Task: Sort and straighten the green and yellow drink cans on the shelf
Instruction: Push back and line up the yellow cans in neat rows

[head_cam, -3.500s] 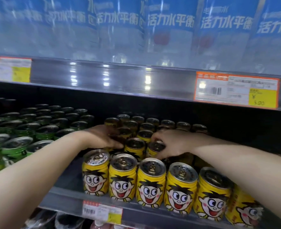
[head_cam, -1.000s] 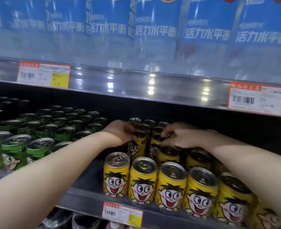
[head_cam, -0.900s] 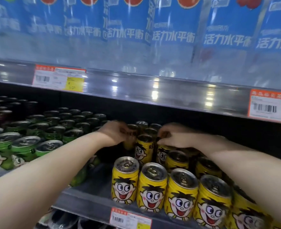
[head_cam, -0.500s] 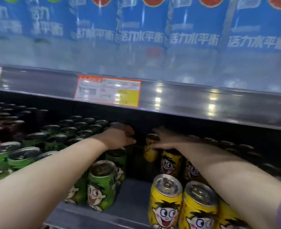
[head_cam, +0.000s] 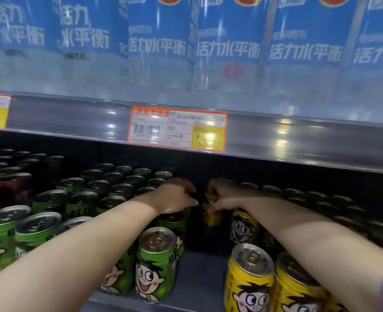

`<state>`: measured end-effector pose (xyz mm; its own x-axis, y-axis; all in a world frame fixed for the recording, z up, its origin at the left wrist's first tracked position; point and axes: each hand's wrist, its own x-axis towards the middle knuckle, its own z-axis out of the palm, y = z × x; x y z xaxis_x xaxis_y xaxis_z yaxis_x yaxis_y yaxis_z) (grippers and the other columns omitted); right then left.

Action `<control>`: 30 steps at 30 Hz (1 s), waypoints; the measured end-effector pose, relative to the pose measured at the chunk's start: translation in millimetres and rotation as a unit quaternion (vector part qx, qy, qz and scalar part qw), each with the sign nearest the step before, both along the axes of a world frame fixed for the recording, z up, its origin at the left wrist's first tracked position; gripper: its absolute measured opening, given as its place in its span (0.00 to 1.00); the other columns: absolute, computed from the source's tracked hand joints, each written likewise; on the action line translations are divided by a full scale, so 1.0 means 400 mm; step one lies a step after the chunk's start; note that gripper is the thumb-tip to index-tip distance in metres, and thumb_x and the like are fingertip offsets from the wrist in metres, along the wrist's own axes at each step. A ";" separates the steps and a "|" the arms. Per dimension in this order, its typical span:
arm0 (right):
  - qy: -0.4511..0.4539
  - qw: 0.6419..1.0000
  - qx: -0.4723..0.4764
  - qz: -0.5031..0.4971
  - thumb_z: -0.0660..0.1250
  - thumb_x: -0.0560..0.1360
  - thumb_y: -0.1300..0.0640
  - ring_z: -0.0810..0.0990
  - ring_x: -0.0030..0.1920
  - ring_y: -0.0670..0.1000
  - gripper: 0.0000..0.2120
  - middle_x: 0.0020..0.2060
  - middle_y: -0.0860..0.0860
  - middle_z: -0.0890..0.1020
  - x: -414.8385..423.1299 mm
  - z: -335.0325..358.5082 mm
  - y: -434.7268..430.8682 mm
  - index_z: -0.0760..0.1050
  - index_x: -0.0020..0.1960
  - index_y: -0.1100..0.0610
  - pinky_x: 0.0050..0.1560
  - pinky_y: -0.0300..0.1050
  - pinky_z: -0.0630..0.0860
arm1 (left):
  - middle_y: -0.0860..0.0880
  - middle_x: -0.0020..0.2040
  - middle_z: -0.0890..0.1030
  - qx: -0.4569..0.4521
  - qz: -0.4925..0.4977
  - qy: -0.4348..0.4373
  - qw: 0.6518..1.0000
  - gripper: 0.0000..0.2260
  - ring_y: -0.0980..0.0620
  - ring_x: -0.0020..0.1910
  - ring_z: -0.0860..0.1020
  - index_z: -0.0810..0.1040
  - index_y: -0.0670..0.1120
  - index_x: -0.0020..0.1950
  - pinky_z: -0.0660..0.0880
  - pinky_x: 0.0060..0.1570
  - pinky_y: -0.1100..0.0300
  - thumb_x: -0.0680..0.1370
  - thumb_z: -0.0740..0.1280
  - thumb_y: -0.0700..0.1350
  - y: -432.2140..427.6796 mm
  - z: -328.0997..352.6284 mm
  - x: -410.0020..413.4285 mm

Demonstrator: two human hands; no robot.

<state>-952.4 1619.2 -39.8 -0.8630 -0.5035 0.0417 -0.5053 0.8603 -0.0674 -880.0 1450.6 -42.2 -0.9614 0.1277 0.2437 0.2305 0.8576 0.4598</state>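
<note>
Green cartoon-face cans [head_cam: 156, 264] stand in rows on the left of the shelf [head_cam: 197, 282], yellow ones [head_cam: 249, 280] on the right, with a bare gap between the two groups. Both my hands reach deep into the gap. My right hand [head_cam: 222, 194] and my left hand [head_cam: 174, 197] close together on one yellow can [head_cam: 211, 212] held up at the back, slightly tilted; fingers hide its top. Under my left hand a green can [head_cam: 174, 221] stands in shadow.
Dark red cans [head_cam: 8, 176] fill the far left. The upper shelf's edge [head_cam: 298, 140] with an orange price tag [head_cam: 177, 129] hangs low over the cans. Blue-labelled bottles [head_cam: 228, 48] stand above it.
My view has swung left, bringing the green cans and the gap into the middle. Both hands went from the yellow rows to the gap and now hold one yellow can between them.
</note>
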 end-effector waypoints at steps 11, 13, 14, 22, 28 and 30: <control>-0.074 0.995 -0.057 0.021 0.74 0.68 0.52 0.72 0.53 0.49 0.30 0.55 0.50 0.71 0.070 0.026 0.015 0.64 0.65 0.53 0.41 0.41 0.70 | 0.45 0.66 0.74 -0.018 -0.004 -0.005 1.000 0.20 0.49 0.65 0.72 0.72 0.44 0.67 0.66 0.62 0.63 0.76 0.67 0.46 0.001 -0.006 0.010; -0.106 0.989 -0.102 0.034 0.75 0.68 0.53 0.71 0.59 0.49 0.37 0.63 0.50 0.71 0.096 0.041 0.030 0.59 0.71 0.50 0.54 0.41 0.72 | 0.45 0.68 0.72 -0.027 0.001 0.013 1.000 0.17 0.49 0.67 0.70 0.72 0.44 0.68 0.61 0.62 0.66 0.79 0.62 0.44 0.004 0.000 0.014; -0.114 0.986 -0.116 0.039 0.74 0.68 0.52 0.71 0.62 0.50 0.38 0.65 0.50 0.70 0.111 0.054 0.042 0.58 0.72 0.49 0.58 0.43 0.72 | 0.46 0.68 0.72 -0.022 0.004 0.022 1.000 0.16 0.49 0.67 0.70 0.72 0.44 0.67 0.61 0.61 0.68 0.79 0.60 0.43 0.005 0.004 0.014; -0.153 0.985 -0.049 0.061 0.74 0.68 0.56 0.71 0.62 0.48 0.34 0.61 0.44 0.71 0.212 0.136 0.197 0.63 0.70 0.48 0.62 0.44 0.72 | 0.44 0.65 0.75 -0.007 -0.025 0.048 0.999 0.15 0.49 0.64 0.72 0.74 0.41 0.65 0.62 0.57 0.70 0.79 0.62 0.40 0.070 0.020 0.019; -0.163 0.985 0.041 0.023 0.74 0.68 0.57 0.67 0.65 0.46 0.36 0.65 0.44 0.68 0.231 0.102 0.272 0.62 0.70 0.44 0.63 0.42 0.69 | 0.47 0.62 0.77 -0.006 -0.065 0.036 0.997 0.13 0.50 0.62 0.74 0.76 0.45 0.62 0.64 0.55 0.68 0.78 0.64 0.41 0.141 0.021 0.012; -0.132 0.989 0.064 0.025 0.74 0.69 0.57 0.67 0.67 0.47 0.35 0.68 0.45 0.66 0.232 0.085 0.285 0.61 0.70 0.44 0.65 0.42 0.68 | 0.46 0.59 0.78 -0.007 -0.096 0.034 0.995 0.12 0.50 0.60 0.75 0.78 0.44 0.60 0.65 0.54 0.68 0.78 0.63 0.39 0.157 0.021 0.014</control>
<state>-859.4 1733.3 -5.8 -0.8096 -0.5319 -0.2483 -0.5262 0.8451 -0.0947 -874.3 1513.3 -33.7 -0.9004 0.3112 0.3040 0.4206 0.8013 0.4254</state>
